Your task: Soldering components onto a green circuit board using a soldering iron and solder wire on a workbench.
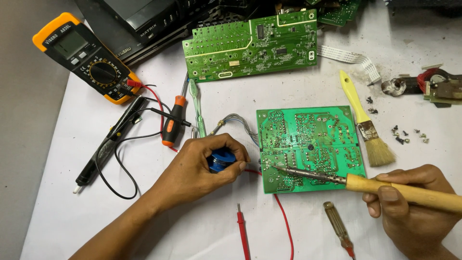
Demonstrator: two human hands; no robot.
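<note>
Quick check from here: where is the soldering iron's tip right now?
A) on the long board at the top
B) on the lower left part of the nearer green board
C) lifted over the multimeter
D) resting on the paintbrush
B: the right hand holds the soldering iron with its tip on the lower left of the nearer green board.

Soldering iron [365, 183]: smooth pale wooden handle, dull metal shaft. Circuit board [309, 147]: glossy green (shiny solder dots). Brush [366, 120]: yellow plastic handle, coarse bristles.
</note>
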